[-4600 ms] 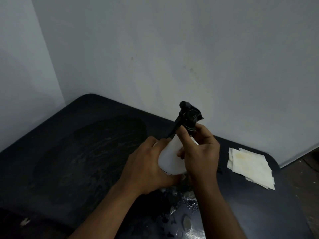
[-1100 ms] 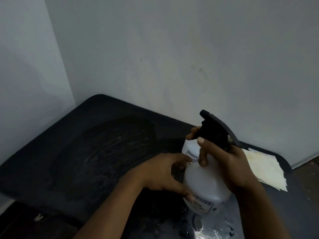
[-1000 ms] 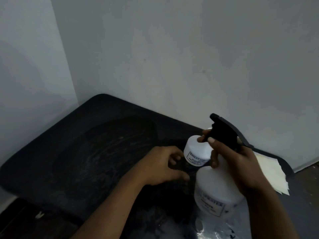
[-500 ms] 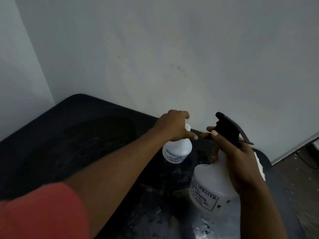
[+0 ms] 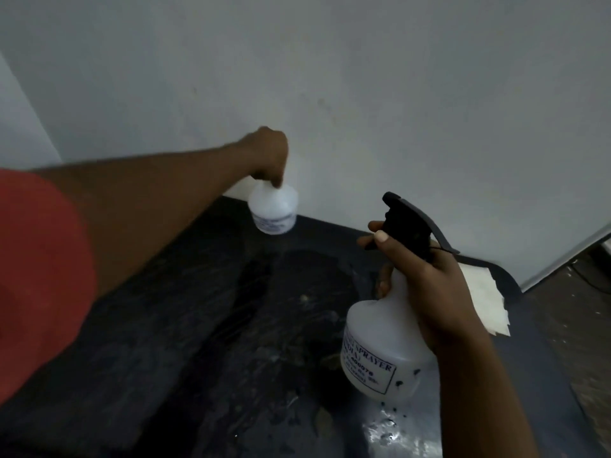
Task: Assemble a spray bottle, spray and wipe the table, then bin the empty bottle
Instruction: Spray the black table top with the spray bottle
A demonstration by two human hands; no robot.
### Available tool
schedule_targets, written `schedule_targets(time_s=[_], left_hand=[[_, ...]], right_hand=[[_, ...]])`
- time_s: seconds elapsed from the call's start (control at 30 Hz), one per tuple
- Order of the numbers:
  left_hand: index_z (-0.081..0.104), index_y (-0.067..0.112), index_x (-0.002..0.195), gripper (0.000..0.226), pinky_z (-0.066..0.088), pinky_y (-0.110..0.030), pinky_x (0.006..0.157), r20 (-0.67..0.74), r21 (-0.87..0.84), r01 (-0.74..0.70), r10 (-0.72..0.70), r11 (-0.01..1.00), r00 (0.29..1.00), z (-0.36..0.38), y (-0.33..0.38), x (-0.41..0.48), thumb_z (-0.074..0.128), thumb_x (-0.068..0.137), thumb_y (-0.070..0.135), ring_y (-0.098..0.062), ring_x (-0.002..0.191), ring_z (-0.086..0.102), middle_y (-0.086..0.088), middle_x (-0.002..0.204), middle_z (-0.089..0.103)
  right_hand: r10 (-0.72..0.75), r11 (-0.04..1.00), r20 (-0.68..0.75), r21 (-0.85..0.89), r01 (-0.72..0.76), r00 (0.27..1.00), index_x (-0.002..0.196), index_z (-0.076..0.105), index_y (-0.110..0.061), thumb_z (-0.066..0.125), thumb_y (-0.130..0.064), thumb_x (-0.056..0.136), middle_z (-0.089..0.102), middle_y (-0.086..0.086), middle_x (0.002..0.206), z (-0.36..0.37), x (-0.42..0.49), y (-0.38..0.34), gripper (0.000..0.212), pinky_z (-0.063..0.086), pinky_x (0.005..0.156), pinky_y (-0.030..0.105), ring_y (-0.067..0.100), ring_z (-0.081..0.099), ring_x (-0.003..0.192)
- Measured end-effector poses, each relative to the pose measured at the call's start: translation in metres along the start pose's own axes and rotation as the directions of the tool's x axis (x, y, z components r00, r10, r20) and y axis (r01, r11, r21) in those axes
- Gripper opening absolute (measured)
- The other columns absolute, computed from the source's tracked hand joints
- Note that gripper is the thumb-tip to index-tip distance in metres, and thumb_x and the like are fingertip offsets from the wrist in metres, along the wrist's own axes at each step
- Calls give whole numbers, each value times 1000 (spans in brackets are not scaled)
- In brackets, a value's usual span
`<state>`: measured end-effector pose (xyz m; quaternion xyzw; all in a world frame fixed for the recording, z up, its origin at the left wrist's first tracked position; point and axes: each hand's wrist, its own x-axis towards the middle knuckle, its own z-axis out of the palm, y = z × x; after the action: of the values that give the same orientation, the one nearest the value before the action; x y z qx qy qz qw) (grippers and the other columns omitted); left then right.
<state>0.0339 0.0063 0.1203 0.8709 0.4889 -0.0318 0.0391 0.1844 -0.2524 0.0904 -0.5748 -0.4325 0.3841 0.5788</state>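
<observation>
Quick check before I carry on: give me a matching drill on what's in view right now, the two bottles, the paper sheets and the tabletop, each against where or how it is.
Things:
1. spray bottle
2. small white bottle
3. paper sheets
4. table

States:
A. lying at the table's far right edge, partly hidden behind the right hand
B. dark, with wet streaks
C. gripped at the neck, black trigger head on
D. pinched at its top by the left hand, near the wall

Pairs: 1-C, 2-D, 3-A, 4-B
</observation>
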Motion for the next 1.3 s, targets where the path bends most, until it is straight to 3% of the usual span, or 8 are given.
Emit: schedule_targets(time_s=[0.23, 0.4, 0.63, 0.77, 0.87, 0.97, 1.17, 1.3], left_hand=[[63, 1, 122, 47, 47, -40, 100, 101, 254, 124, -154, 959, 983, -2, -60, 13, 76, 85, 28, -29, 110, 65, -14, 121, 69], [62, 7, 126, 44, 40, -30, 99, 102, 296, 141, -178, 945, 979, -6, -67, 9, 71, 90, 31, -23, 118, 60, -8, 128, 66], [59, 4, 130, 50, 39, -35, 104, 55, 215, 126, -140, 968, 989, 3, -74, 9, 73, 88, 28, -31, 125, 53, -16, 138, 56], [51, 2, 138, 72, 39, -40, 104, -101, -134, 123, -137, 983, 985, -13, -64, -21, 78, 82, 38, -36, 130, 47, -21, 144, 47], [60, 13, 127, 62, 43, -32, 91, -334, -541, 19, -235, 841, 913, -33, -57, -71, 80, 77, 44, -26, 118, 56, -12, 132, 58], [66, 22, 108, 43, 53, -34, 84, -407, -837, -115, -469, 534, 784, -29, -62, -143, 79, 76, 46, -17, 99, 64, -2, 110, 67], [66, 18, 109, 29, 53, -22, 80, -294, -952, -114, -742, 286, 603, 25, -67, -229, 72, 88, 37, -2, 82, 61, 4, 98, 67], [66, 28, 96, 11, 58, -35, 86, -105, -982, -187, -843, 5, 527, 33, -70, -249, 67, 91, 38, -4, 87, 65, 8, 95, 71]], right_hand=[[-1, 999, 40, -42, 3, 999, 104, 70, -21, 65, -28, 87, 74, 5, 97, 11, 6, 6, 19, 48, 51, 26, 13, 52, 46], [12, 995, 95, -99, -2, 995, 110, 67, -18, 65, -42, 73, 74, 4, 96, 20, 6, 8, 44, 49, 52, 23, 12, 52, 46], [20, 991, 93, -137, -7, 995, 106, 68, -22, 65, -45, 71, 75, 1, 93, 22, 7, 11, 42, 54, 55, 22, 14, 55, 47], [37, 975, 62, -219, -22, 997, 93, 69, -23, 63, -47, 79, 74, 2, 88, 26, 8, 15, 28, 53, 51, 25, 10, 55, 43], [67, 972, 36, -227, -58, 997, 85, 71, -21, 62, -40, 88, 75, 6, 86, 29, 6, 16, 22, 53, 55, 33, 13, 55, 44], [123, 945, 149, -321, -69, 981, 91, 70, -19, 61, -35, 91, 76, 0, 91, 39, 4, 15, 18, 50, 52, 27, 13, 56, 45], [280, 796, 283, -602, -58, 917, 78, 72, -7, 66, -24, 89, 72, 5, 63, 68, 24, 11, 21, 44, 40, 17, 5, 55, 37], [394, 593, 342, -804, 48, 853, 78, 68, -18, 60, -33, 91, 70, 3, 68, 89, 39, 11, 22, 47, 50, 19, 7, 62, 51]])
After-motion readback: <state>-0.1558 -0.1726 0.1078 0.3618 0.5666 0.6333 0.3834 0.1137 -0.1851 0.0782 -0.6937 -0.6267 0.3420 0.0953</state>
